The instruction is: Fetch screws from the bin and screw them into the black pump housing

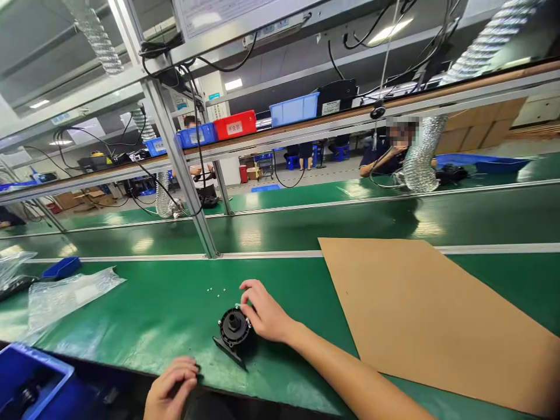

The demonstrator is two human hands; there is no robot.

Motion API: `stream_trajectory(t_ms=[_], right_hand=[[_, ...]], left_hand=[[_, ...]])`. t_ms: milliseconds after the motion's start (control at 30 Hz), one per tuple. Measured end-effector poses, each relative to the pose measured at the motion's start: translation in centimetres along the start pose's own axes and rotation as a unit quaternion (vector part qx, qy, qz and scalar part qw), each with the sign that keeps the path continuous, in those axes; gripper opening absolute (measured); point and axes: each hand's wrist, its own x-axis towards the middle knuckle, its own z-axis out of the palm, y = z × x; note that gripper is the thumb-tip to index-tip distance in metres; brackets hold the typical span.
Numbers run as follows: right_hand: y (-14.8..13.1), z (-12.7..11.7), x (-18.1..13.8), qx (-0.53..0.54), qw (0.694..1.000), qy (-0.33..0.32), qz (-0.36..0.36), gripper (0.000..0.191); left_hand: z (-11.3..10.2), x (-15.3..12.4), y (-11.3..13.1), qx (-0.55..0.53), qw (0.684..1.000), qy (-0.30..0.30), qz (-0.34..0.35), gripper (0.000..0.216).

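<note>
A round black part [233, 331] with a flat base lies on the green work surface [166, 309] close to the front edge. My right hand [263, 315] rests against its right rim with the fingers curled and pinched at the top edge of the part. Just beyond it, several tiny pale screws [216, 291] are scattered on the mat. My left hand [171, 389] hovers below the bench's front edge with the fingers curled in; what it holds, if anything, does not show.
A big sheet of brown cardboard [433, 315] covers the right side of the surface. Clear plastic bags [65, 294] and a small blue tray [61, 268] lie at the left, a blue bin [30, 373] at the lower left. A metal post [192, 198] rises behind. Other people sit across the line.
</note>
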Motion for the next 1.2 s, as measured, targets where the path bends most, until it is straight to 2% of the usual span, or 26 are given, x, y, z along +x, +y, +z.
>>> stream_trajectory(t_ms=[67, 133, 200, 300, 367, 433, 533, 633, 733, 833, 967, 1067, 1200], right_hand=[[-0.5, -0.7, 0.3, -0.050, 0.997, -0.038, -0.047, 0.003], [-0.2, -1.6, 0.2, -0.057, 0.997, -0.012, -0.047, 0.002], [0.9, -2.8, -0.2, -0.039, 0.998, 0.037, -0.014, 0.005], [3.4, -4.7, -1.4, -0.029, 0.994, 0.074, 0.073, 0.013], [4.8, -5.7, -2.0, -0.022, 0.987, 0.098, 0.126, 0.017], [5.6, -6.5, -2.1, -0.002, 0.979, 0.139, 0.147, 0.020], [5.8, -7.1, -1.7, 0.020, 0.967, 0.205, 0.152, 0.020], [5.1, -7.3, -1.5, 0.022, 0.959, 0.238, 0.150, 0.018], [3.9, -6.7, -1.6, 0.025, 0.961, 0.241, 0.135, 0.015], [2.5, -5.5, -1.8, 0.012, 0.969, 0.227, 0.092, 0.011], [1.2, -4.1, -1.8, -0.009, 0.980, 0.194, 0.049, 0.011], [0.9, -3.5, -1.8, 0.010, 0.978, 0.193, 0.073, 0.012], [1.1, -3.4, -1.9, 0.057, 0.972, 0.200, 0.112, 0.011]], left_hand=[[0.6, 1.8, 0.7, -0.031, 0.997, 0.029, -0.060, 0.010], [1.8, 4.1, 1.6, -0.060, 0.996, 0.033, -0.065, 0.011], [3.5, 6.6, 2.4, -0.100, 0.995, 0.000, -0.029, 0.010], [7.0, 10.1, 3.7, -0.161, 0.986, -0.042, 0.024, 0.010], [9.5, 12.5, 4.5, -0.191, 0.979, -0.067, 0.040, 0.009], [11.9, 14.9, 4.8, -0.216, 0.970, -0.105, 0.038, 0.010], [15.0, 18.4, 4.6, -0.263, 0.955, -0.139, -0.014, 0.017], [16.9, 20.5, 3.7, -0.322, 0.935, -0.077, -0.129, 0.030], [17.1, 20.5, 3.0, -0.354, 0.901, -0.010, -0.250, 0.044], [16.1, 19.5, 3.0, -0.411, 0.853, -0.035, -0.321, 0.049], [14.7, 19.0, 4.3, -0.509, 0.781, -0.063, -0.357, 0.041], [14.1, 19.4, 5.0, -0.527, 0.763, -0.060, -0.369, 0.038], [13.8, 19.6, 5.3, -0.526, 0.759, -0.061, -0.378, 0.039]])
